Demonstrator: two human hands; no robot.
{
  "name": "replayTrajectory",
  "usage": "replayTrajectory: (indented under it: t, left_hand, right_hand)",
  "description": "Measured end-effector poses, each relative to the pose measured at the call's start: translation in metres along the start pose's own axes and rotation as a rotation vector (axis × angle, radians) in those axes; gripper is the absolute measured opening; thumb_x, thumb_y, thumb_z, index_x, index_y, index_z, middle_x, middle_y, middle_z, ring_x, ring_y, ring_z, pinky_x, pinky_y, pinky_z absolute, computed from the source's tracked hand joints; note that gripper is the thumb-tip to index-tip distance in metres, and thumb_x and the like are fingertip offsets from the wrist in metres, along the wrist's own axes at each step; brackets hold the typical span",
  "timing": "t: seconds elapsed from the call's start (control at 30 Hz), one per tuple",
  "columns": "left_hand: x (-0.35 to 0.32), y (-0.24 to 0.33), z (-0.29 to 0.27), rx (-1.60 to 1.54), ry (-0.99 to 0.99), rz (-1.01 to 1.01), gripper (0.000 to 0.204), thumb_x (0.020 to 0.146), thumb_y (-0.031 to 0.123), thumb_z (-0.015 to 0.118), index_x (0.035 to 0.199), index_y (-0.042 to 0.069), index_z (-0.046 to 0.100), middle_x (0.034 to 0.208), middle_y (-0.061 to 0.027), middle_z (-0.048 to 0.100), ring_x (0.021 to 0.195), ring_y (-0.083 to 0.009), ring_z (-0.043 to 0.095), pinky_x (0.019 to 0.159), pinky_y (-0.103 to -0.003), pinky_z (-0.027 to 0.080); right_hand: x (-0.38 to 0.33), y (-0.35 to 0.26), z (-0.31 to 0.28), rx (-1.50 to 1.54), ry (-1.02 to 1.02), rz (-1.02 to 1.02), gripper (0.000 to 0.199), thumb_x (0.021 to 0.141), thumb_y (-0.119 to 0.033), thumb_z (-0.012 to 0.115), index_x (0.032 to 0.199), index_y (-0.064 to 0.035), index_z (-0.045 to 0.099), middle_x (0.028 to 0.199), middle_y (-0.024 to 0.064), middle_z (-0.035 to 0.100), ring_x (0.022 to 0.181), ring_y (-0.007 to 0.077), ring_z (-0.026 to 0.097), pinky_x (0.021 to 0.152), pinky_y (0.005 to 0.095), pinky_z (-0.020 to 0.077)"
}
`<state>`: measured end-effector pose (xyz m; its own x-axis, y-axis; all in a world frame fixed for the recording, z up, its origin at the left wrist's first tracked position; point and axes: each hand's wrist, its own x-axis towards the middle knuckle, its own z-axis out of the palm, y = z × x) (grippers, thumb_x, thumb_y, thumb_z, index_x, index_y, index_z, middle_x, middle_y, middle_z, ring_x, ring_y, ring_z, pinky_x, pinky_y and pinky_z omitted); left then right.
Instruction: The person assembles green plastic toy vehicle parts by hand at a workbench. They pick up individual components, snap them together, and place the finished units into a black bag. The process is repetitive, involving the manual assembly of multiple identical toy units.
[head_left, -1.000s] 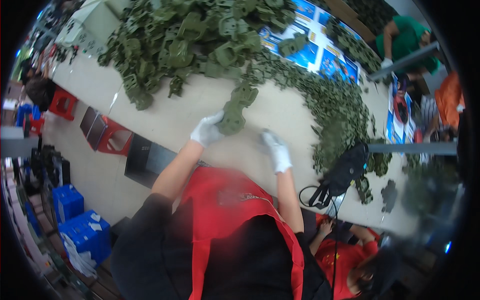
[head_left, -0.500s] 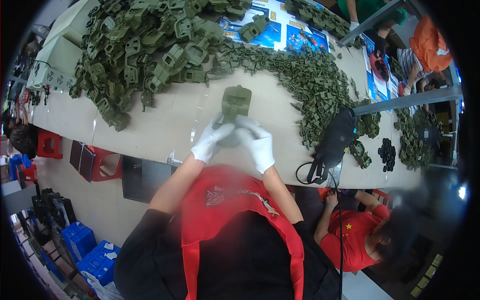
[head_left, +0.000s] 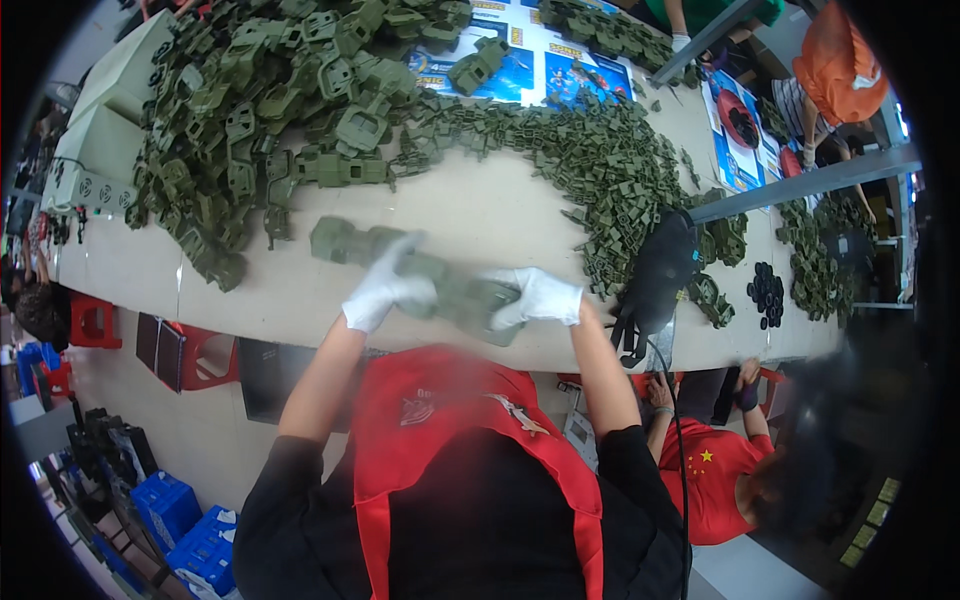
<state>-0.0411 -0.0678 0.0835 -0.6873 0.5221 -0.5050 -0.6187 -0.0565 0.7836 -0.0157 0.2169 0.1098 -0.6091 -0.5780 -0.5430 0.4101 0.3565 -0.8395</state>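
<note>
the left hand (head_left: 390, 285) is curled over the middle of a long olive-green part (head_left: 452, 292), whose left end juts out past it; the right hand (head_left: 538, 298) grips the part's right end. the part, blurred, slants over the bench (head_left: 480, 205), apart from the green heap (head_left: 240, 120).

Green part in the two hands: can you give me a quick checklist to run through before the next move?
1. Left hand gripping the green part: ok.
2. Right hand gripping it near its right end: ok.
3. White glove worn on each hand: ok.
4. Held part seen sharply: not ok, it is blurred.
5. Held part one piece or several: cannot tell.
6. Black bag apart from the held part: ok, it lies to the right.
</note>
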Motion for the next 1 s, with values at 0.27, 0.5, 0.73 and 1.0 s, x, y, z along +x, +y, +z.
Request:
replayTrajectory:
  t: [0.27,0.5,0.73,1.0]
  left_hand:
    - [0.045,-0.108,0.037,-0.137,0.541,0.192,0.121,0.066,0.006,0.087,0.15,-0.001,0.001,0.13,-0.0165,0.053,0.113,-0.0239,0.057,0.097,-0.035,0.048]
    - [0.037,-0.08,0.015,0.241,0.011,0.064,0.087,0.075,0.014,0.076,0.144,0.012,0.023,0.133,-0.0106,0.048,0.126,-0.0234,0.045,0.107,-0.044,0.039]
    - [0.039,-0.072,-0.009,-0.43,-0.069,0.178,0.097,0.06,-0.01,0.065,0.147,0.008,0.028,0.13,-0.0158,0.054,0.119,-0.0282,0.056,0.099,-0.04,0.048]
    - [0.028,-0.033,0.003,-0.518,-0.226,0.256,0.105,0.065,0.044,0.083,0.147,0.008,0.029,0.125,-0.0142,0.055,0.111,-0.0317,0.058,0.091,-0.051,0.053]
  right_hand:
    - [0.064,0.073,0.086,0.87,0.407,0.006,0.063,0.088,-0.004,0.065,0.144,-0.0003,0.037,0.125,0.0115,0.058,0.108,0.0193,0.059,0.095,0.0317,0.0496]
    - [0.068,0.082,0.086,0.705,0.288,-0.001,0.065,0.089,0.007,0.057,0.148,-0.0027,0.033,0.128,0.0127,0.057,0.103,0.0205,0.06,0.089,0.0304,0.0496]
    - [0.08,0.097,0.047,0.941,0.168,-0.055,0.04,0.08,0.0,0.059,0.119,0.005,0.059,0.097,0.0132,0.068,0.086,0.0208,0.064,0.078,0.0301,0.0501]
    - [0.061,0.058,0.003,-0.725,0.568,0.127,0.07,0.08,-0.035,0.067,0.136,0.0027,0.049,0.112,0.0255,0.064,0.099,0.038,0.064,0.09,0.0385,0.0501]
